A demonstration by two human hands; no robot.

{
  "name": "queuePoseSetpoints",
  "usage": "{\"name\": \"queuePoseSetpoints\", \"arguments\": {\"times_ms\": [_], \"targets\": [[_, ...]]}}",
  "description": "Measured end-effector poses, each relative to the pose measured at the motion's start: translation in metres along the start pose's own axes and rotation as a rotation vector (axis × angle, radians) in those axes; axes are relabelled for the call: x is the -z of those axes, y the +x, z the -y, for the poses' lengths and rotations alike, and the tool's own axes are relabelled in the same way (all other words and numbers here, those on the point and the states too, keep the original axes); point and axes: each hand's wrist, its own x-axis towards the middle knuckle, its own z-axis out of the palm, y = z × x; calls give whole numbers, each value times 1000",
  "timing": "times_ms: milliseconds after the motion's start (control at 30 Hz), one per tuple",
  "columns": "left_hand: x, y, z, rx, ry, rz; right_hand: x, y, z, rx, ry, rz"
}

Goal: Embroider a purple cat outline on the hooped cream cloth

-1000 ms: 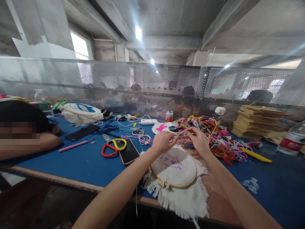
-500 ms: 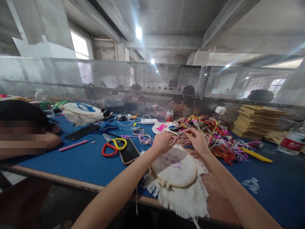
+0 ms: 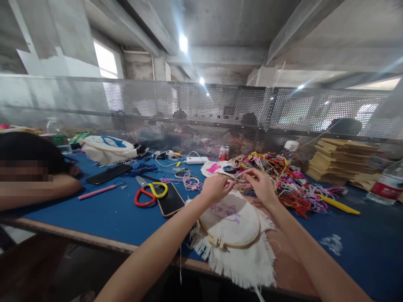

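A round wooden embroidery hoop (image 3: 233, 244) holds white fringed cloth (image 3: 242, 268) at the table's front edge. Purple line work (image 3: 228, 212) marks the stretched fabric. Above the hoop's far side, my left hand (image 3: 217, 187) is closed, its thumb and fingers drawn together. My right hand (image 3: 260, 183) is just to its right, fingertips pinched and pointing toward the left hand. Whatever lies between the fingers of either hand is too small to make out. Beyond them lies a white cloth piece with a pink patch (image 3: 214, 168) and a dark blue patch (image 3: 228, 169).
A tangle of coloured threads (image 3: 280, 176) lies beyond my right hand, near a yellow tool (image 3: 338, 204). Red-and-yellow scissors (image 3: 145, 197) overlap a phone (image 3: 170, 201) on the left. A person's arm (image 3: 59, 191) rests at the far left. Paper envelopes (image 3: 340, 159) are stacked right.
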Motion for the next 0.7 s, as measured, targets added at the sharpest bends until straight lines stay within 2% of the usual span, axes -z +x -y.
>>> {"name": "queuePoseSetpoints", "arguments": {"times_ms": [700], "targets": [[0,0,-1,21,-28,32,0,-1,5,14,-85,-5]]}}
